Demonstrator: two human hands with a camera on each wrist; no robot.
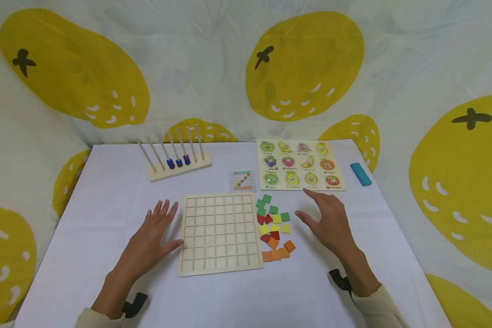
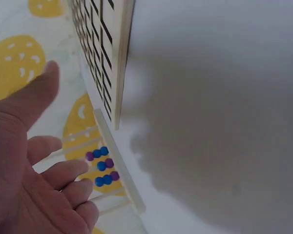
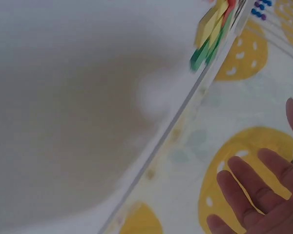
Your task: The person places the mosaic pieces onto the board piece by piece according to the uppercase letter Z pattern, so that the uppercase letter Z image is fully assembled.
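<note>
My left hand (image 1: pixel 151 237) hovers at the left side of a wooden grid board (image 1: pixel 221 234), fingers spread, its thumb overlapping the board's edge in the head view. Nothing is in its grasp. To the right of the board, my right hand (image 1: pixel 330 221) holds nothing, its fingers extended and the thumb apart. Between that hand and the board lie loose small tiles: green tiles (image 1: pixel 273 210), yellow tiles (image 1: pixel 285 228), red pieces (image 1: pixel 274 235) and orange tiles (image 1: pixel 289 246). A small printed pattern card (image 1: pixel 243 181) lies just behind the board.
At the back left stands a wooden peg rack (image 1: pixel 180 169) with blue and purple beads on its middle pegs. A fruit puzzle board (image 1: pixel 301 165) lies at the back right, with a teal block (image 1: pixel 360 174) beside it. A fruit-patterned curtain (image 1: pixel 213 68) hangs behind the white table (image 1: pixel 303 291).
</note>
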